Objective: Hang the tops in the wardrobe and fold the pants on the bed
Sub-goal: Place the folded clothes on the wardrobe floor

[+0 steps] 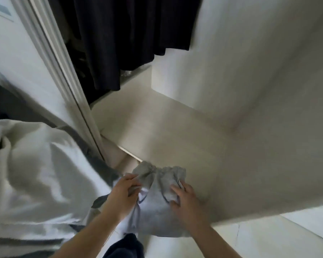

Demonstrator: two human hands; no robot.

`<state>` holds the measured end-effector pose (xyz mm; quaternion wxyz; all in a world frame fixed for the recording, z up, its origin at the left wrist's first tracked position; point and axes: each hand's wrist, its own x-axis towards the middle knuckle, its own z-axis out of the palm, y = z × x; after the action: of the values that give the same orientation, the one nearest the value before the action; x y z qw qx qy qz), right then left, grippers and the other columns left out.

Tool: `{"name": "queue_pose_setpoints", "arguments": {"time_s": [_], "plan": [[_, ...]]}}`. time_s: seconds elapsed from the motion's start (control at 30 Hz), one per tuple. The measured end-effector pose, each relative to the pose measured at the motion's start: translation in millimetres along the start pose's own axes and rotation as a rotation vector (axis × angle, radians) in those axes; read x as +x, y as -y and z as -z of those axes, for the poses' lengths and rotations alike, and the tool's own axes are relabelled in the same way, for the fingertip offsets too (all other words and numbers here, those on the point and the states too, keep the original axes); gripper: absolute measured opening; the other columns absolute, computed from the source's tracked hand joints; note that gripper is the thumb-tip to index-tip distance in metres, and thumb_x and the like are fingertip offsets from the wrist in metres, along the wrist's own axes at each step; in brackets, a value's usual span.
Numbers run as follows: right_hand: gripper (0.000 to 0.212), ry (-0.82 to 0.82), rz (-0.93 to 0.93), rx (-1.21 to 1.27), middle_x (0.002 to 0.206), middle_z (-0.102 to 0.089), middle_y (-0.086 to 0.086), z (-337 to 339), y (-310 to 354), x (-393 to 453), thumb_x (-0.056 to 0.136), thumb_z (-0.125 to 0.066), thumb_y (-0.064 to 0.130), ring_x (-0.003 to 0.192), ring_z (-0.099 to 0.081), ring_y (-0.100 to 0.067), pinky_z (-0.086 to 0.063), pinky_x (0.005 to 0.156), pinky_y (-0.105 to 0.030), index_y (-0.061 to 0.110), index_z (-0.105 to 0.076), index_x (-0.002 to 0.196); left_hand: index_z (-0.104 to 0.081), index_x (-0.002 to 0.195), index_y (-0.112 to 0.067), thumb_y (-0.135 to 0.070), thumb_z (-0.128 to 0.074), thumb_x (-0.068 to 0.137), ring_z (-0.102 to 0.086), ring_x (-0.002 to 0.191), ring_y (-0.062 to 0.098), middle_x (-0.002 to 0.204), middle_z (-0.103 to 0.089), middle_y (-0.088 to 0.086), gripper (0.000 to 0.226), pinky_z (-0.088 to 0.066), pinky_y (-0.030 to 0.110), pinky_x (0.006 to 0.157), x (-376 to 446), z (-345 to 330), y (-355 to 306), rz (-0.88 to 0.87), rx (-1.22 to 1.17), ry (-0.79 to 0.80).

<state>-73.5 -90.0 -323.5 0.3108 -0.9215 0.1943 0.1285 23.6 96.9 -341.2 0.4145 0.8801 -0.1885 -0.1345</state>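
Head view, wide-angle, blurred by motion. Person stands at the open wardrobe point(175, 75), looking down at both hands.

Left hand point(124, 191): grip closed on the grey garment point(153, 198), fingers curled into a bunched top edge. Right hand point(183, 198): fingers also curled into the cloth at the opposite side of that edge, holding it. The two grips sit a little apart, so the gathered edge, which looks like an elastic waistband, is spread between them. Rest of the garment hangs down toward the person's body. Cannot tell for certain whether it is pants or a top; the puckered band suggests pants.

Garment is held in the air in front of the wardrobe, over the pale floor point(175, 127), not yet on the bed point(32, 174).

Bed lies to the left, covered with a rumpled white blanket. Dark clothes point(123, 34) hang inside the wardrobe above. White door frame point(63, 71) stands between bed and wardrobe opening. A dark cloth point(127, 244) shows at the bottom edge, below the grey garment; whether clothing worn or another item, unclear.

Judgement: holding by both ends of the band keeps the piece flat and untwisted, useful for laying it on the bed to fold. If pants, the next move calls for turning left to the bed.
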Motion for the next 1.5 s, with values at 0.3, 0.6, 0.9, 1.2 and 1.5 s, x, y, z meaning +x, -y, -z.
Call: {"name": "queue_pose_setpoints", "arguments": {"time_s": [0.3, 0.6, 0.9, 1.2, 1.5], "plan": [[0.050, -0.250, -0.141, 0.116, 0.153, -0.020, -0.007, 75.3, 27.1, 167.4, 0.092, -0.057, 0.015, 0.134, -0.037, -0.019, -0.030, 0.109, -0.020, 0.015, -0.044, 0.140, -0.072, 0.102, -0.002, 0.004, -0.061, 0.086, -0.056, 0.108, 0.016, 0.122, -0.056, 0.008, 0.020, -0.040, 0.013, 0.094, 236.4, 33.8, -15.9, -0.259, 0.045, 0.136], [0.058, -0.282, -0.229, 0.170, 0.155, -0.017, -0.004, 76.9, -12.9, 293.1, 0.090, -0.057, 0.014, 0.141, -0.026, -0.020, -0.023, 0.108, -0.018, 0.017, -0.037, 0.145, -0.071, 0.106, -0.007, 0.003, -0.062, 0.086, -0.055, 0.118, 0.025, 0.128, -0.055, 0.012, 0.025, -0.040, 0.025, 0.099, 400.8, 5.4, 18.7, -0.464, 0.202, 0.191], [0.063, -0.192, -0.357, 0.048, 0.159, -0.014, -0.006, -16.9, -45.7, 305.5, 0.094, -0.045, 0.038, 0.143, -0.020, -0.028, -0.023, 0.117, -0.040, 0.027, -0.019, 0.151, -0.059, 0.126, -0.026, -0.025, -0.071, 0.078, -0.031, 0.140, 0.028, 0.147, -0.040, 0.009, 0.049, -0.028, 0.058, 0.107, 372.9, -49.6, 97.9, -0.309, 0.709, 0.286], [0.073, -0.136, -0.041, -0.406, 0.140, -0.049, -0.015, -29.2, -41.9, 361.2, 0.066, -0.070, 0.057, 0.127, -0.050, -0.033, -0.038, 0.099, -0.055, 0.025, -0.059, 0.130, -0.044, 0.142, -0.024, -0.070, -0.048, 0.075, -0.030, 0.139, 0.036, 0.151, -0.034, 0.015, 0.081, -0.022, 0.067, 0.105, 400.1, -93.7, 118.1, -0.458, 0.869, 0.392], [0.063, -0.282, 0.035, -0.304, 0.147, -0.041, -0.011, -31.4, -32.2, 465.7, 0.080, -0.044, 0.058, 0.135, -0.040, -0.030, -0.031, 0.106, -0.060, 0.027, -0.053, 0.135, -0.035, 0.146, -0.023, -0.073, -0.018, 0.087, -0.019, 0.144, 0.033, 0.157, -0.021, 0.012, 0.079, -0.018, 0.069, 0.107, 501.7, -77.8, 149.9, -0.475, 0.907, 0.334]]}}
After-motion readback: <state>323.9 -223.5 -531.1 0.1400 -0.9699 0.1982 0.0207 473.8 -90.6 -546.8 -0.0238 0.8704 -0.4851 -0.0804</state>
